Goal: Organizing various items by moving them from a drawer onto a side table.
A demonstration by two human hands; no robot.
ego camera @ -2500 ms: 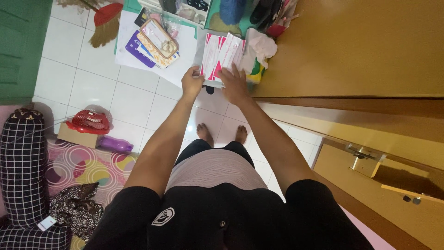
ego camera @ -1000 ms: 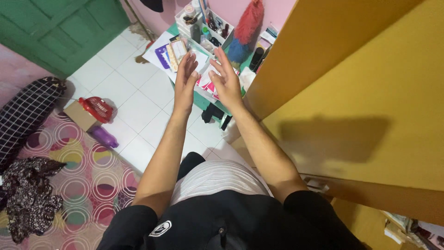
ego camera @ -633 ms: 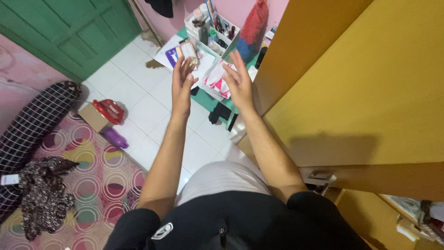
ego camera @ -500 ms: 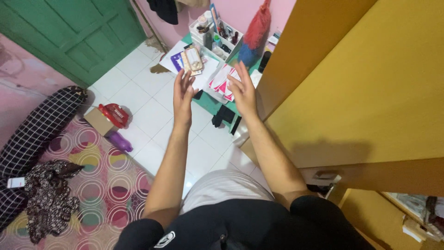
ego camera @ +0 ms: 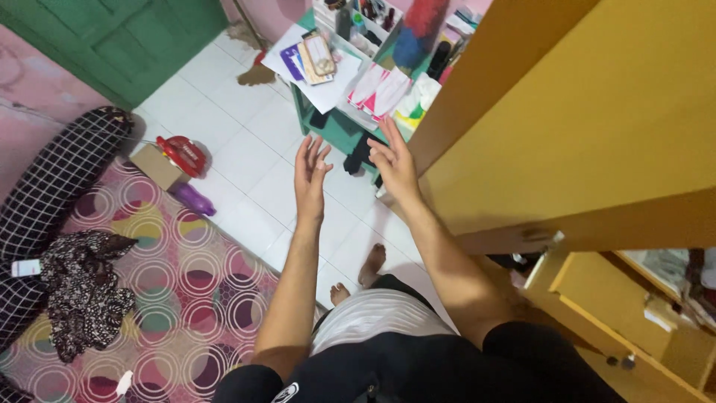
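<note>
Both the left hand point(ego camera: 309, 173) and the right hand point(ego camera: 394, 166) hang empty with fingers spread above the floor, just short of the pink-and-white packets point(ego camera: 378, 90) lying at the green tabletop's point(ego camera: 333, 127) near edge beside the yellow wardrobe door point(ego camera: 589, 119).

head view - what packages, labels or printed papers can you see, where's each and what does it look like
Pink-and-white packets: flat, on the green table beyond both open hands.
Purple booklet: flat on white paper, table's left end.
Cardboard box: brown, on the tiles by the mat's edge.
White tag: small rectangle on the checked bolster, far left.
</note>
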